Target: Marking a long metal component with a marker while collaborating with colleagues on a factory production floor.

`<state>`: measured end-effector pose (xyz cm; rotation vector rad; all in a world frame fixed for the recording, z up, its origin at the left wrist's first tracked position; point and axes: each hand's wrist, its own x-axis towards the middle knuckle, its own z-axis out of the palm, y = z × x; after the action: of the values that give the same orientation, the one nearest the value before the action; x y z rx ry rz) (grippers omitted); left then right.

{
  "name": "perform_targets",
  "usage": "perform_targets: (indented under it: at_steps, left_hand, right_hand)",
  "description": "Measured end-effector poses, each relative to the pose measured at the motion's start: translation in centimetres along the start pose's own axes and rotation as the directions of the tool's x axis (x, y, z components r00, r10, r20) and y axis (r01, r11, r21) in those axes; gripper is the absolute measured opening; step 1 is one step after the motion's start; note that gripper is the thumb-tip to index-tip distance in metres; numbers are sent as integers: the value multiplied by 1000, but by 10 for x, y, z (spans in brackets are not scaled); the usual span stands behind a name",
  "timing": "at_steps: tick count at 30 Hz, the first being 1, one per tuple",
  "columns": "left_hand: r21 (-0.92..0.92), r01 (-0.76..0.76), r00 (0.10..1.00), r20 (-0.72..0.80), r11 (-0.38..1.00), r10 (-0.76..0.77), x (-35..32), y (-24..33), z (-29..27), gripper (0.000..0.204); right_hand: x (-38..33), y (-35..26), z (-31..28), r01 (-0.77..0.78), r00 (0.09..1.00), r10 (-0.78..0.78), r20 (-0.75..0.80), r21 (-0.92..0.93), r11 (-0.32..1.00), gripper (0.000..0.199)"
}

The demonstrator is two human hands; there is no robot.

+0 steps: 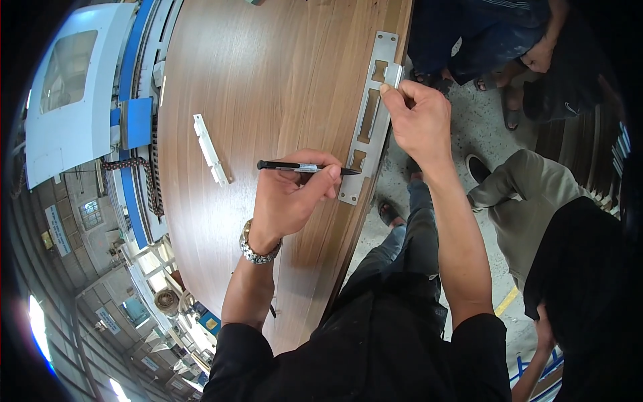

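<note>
A silver metal strike plate (362, 144) with several rectangular cutouts lies along the right edge of a wood-grain panel (254, 74). My left hand (295, 194), a metal watch on its wrist, is closed round a black pen (295, 166). The pen's tip meets the plate near its lower cutout. My right hand (420, 120) pinches the plate's bent lip by the upper cutout, thumb on top, other fingers curled and partly hidden. To the left on the panel lies a second, narrower metal plate (211, 151), apart from both hands.
A white and blue machine (74, 87) with a cable chain stands along the panel's left side. Several people stand at the right, one in light trousers (529, 201) close to my right arm. A dark thin object (272, 311) lies by my left forearm.
</note>
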<state>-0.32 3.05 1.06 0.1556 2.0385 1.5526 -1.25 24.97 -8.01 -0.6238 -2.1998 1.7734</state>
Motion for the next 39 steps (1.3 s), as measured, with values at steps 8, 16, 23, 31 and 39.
perform_targets:
  at_steps: [8,16,23,31,39]
  left_hand:
    - [501,-100,992,116,860,48,12,37,2,7]
    - [639,-324,945,243,697,217,10,52,18,5]
    - [569,-263,965,157,779,210,14,52,11,8]
    - [460,-367,930,162,808,330,20,23,5,12]
    - [638,-458,880,230,618,415,14,32,10,14]
  right_hand:
    - [0,3,0,12,1000,-12,10,-25,1000,47]
    - [0,4,0,31,1000,-31,-1,-8,999,46]
    - [0,3,0,41,999,-41,2,8,999,46]
    - [-1,2,0,38,999,-38,3,15,999,45]
    - [0,4,-1,40,999,-40,0,-4,999,45]
